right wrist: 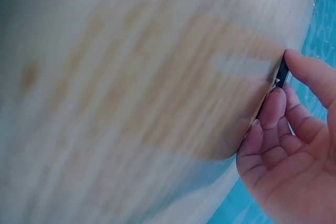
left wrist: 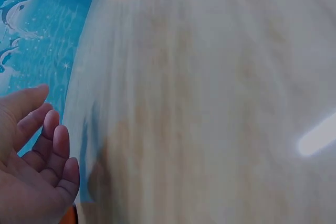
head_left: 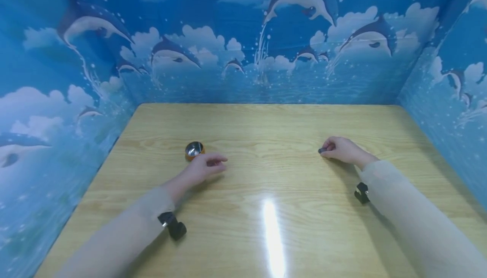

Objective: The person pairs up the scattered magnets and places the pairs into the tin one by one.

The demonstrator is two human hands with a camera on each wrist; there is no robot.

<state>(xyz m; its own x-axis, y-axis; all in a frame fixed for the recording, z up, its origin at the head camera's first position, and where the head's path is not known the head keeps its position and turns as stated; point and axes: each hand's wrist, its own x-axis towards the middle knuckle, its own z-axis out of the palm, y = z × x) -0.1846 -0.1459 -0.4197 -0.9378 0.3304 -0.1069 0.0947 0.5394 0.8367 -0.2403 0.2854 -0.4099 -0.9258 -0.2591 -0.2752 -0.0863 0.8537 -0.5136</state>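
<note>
Near the right side of the table, my right hand (head_left: 342, 150) pinches a small, flat black piece (head_left: 321, 150) between thumb and fingers, low at the tabletop. Seen by the right wrist camera, this piece (right wrist: 282, 70) has a small light mark, and the fingertips hide part of it; its exact kind I cannot tell. My left hand (head_left: 201, 169) hovers over the left half of the table, fingers loosely bent and holding nothing. Just behind it stands a small round bowl (head_left: 189, 157), orange outside and shiny metal inside; something pale or a reflection shows within.
The light wood table (head_left: 266, 130) carries a bright light reflection at its front middle. Blue dolphin-print curtains (head_left: 243, 83) enclose the back and both sides. Dark wrist cameras (head_left: 173, 225) are strapped below both sleeves.
</note>
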